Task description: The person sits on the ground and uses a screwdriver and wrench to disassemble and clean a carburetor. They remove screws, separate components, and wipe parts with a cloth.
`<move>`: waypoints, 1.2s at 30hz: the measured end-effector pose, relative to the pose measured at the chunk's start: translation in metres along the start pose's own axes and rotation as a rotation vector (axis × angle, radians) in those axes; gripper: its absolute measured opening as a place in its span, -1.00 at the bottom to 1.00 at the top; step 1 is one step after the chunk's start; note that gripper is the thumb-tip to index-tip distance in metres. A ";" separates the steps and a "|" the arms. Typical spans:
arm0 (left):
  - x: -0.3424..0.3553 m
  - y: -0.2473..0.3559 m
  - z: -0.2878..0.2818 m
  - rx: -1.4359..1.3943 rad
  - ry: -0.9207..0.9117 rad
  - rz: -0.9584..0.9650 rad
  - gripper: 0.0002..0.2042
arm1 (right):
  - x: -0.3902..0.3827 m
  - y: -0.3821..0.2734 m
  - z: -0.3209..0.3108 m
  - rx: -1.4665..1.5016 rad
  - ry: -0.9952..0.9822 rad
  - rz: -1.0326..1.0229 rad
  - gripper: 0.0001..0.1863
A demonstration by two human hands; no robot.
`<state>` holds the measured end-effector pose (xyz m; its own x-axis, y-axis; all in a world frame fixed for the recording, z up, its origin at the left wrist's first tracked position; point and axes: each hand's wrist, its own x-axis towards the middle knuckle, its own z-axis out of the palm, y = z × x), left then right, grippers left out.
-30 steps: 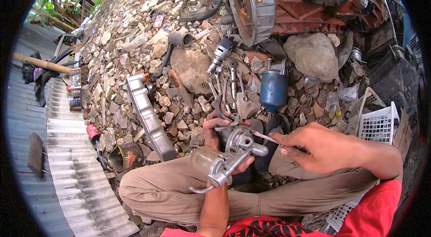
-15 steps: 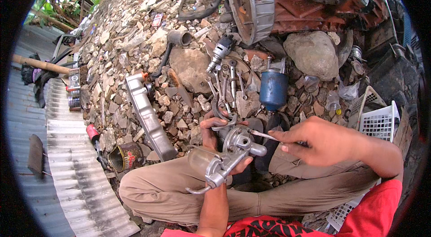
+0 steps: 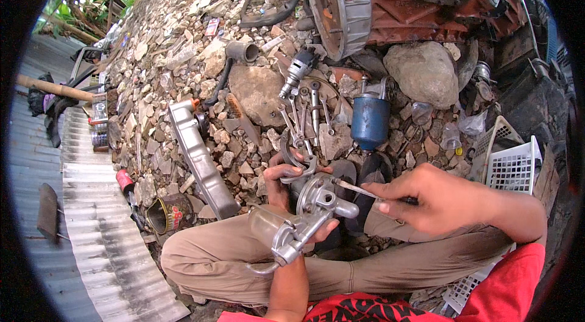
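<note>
Right fingers [image 3: 393, 188] pinch closed on a slim tool [image 3: 350, 186] while left fingers [image 3: 281, 171] curl around a metal housing [image 3: 312, 199]

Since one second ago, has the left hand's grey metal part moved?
Yes: the metal part has shifted slightly left and lower in view, judged against the blue canister.

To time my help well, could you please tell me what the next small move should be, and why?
Perhaps brace the metal part firmly: only the left hand grips it, while the right hand holds a tool with its tip at the part's rim.
</note>
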<state>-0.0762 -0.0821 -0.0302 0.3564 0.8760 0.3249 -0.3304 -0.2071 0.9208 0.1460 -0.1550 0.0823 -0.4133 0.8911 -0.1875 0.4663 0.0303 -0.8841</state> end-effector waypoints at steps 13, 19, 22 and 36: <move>0.003 0.006 0.000 0.312 -0.067 0.055 -0.22 | 0.004 0.001 0.003 -0.301 0.022 0.160 -0.72; 0.004 -0.033 0.010 0.117 0.180 -0.053 -0.25 | 0.012 0.025 -0.017 -0.333 0.102 0.166 -0.74; 0.009 -0.030 0.015 -0.405 0.482 -0.465 -0.48 | 0.008 0.041 -0.021 -0.493 0.128 0.247 -0.71; 0.017 -0.066 -0.048 -0.424 0.690 -0.738 -0.74 | 0.012 0.081 -0.014 -0.668 -0.047 0.393 -0.66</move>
<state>-0.0905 -0.0330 -0.0957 0.0676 0.8057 -0.5885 -0.5578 0.5196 0.6473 0.1896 -0.1355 0.0142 -0.1461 0.8730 -0.4652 0.9518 -0.0041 -0.3066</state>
